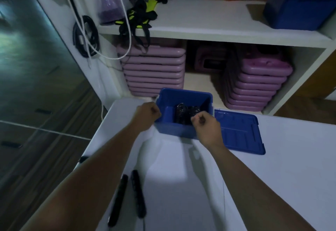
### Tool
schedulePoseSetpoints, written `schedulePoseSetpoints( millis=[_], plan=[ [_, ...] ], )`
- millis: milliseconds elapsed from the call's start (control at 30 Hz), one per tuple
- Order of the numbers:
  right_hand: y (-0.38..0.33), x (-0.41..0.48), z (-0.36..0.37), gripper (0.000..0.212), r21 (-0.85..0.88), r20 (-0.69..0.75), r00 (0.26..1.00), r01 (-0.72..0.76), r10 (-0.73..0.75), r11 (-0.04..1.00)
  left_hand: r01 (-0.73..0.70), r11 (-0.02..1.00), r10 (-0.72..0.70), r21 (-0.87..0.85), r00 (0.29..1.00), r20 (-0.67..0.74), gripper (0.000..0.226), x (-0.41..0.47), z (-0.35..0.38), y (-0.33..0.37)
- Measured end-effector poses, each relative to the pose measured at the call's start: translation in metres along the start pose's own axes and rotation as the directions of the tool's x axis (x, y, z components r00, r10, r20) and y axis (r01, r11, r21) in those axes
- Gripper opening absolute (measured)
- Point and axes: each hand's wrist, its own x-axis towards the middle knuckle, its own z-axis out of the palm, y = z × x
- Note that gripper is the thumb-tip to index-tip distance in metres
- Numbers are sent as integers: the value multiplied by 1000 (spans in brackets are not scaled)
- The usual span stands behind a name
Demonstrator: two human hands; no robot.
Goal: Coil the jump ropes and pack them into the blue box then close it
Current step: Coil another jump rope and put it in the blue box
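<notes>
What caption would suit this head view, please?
Left hand and right hand, fingers curled, at the open blue box of coiled ropes; lid beside it, two black handles nearer.

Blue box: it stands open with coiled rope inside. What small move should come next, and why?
Probably reach back to the two black handles on the table near the person and pick them up: that rope looks not yet coiled or packed. The blue box holds dark coiled rope, and its lid lies to its right, so closing seems too early.

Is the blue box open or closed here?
Open. The blue box has no cover on; the lid lies flat to its right.
</notes>
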Motion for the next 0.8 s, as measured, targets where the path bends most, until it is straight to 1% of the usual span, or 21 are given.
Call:
schedulePoseSetpoints(
  millis=[100, 167, 267, 367, 433, 533, 600, 633, 733, 800],
  plan=[
    [-14, -37, 31, 19, 42, 71, 997, -34, 31, 999, -17, 999, 17, 32, 1000, 3, 6, -35, -24, -20],
    [-20, -63, 54, 22, 36, 107, 993, -59, 55, 998, -22, 1000, 22, -16, 1000, 19, 6, -58, -35, -41],
    [-25, -107, 87, 10, -66, 154, 981, -105, 114, 992, -1, 997, 5, -82, 998, 58, 10, -93, -44, -79],
    [-22, -150, 120, 7, -113, 186, 960, -191, 210, 975, 24, 995, -7, -98, 986, 168, 17, -125, -43, -117],
    [-16, -176, 138, 5, -143, 240, 924, -269, 297, 952, 67, 993, -40, -96, 965, 258, 21, -145, -37, -140],
    [-1, -207, 156, 21, -187, 279, 881, -339, 381, 922, 120, 990, -84, -74, 926, 369, 23, -173, -27, -169],
    [2, -222, 162, 32, -257, 261, 882, -327, 391, 909, 145, 987, -110, -63, 918, 381, 18, -188, -20, -184],
    [2, -227, 164, 34, -285, 254, 885, -317, 390, 905, 155, 986, -123, -58, 921, 371, 18, -193, -17, -191],
    [3, -235, 167, 31, -324, 264, 890, -281, 372, 903, 214, 975, -175, -62, 909, 379, 21, -202, -9, -208],
    [4, -238, 170, 27, -324, 280, 881, -286, 380, 902, 259, 962, -207, -84, 898, 389, 24, -208, -3, -216]
  ],
)
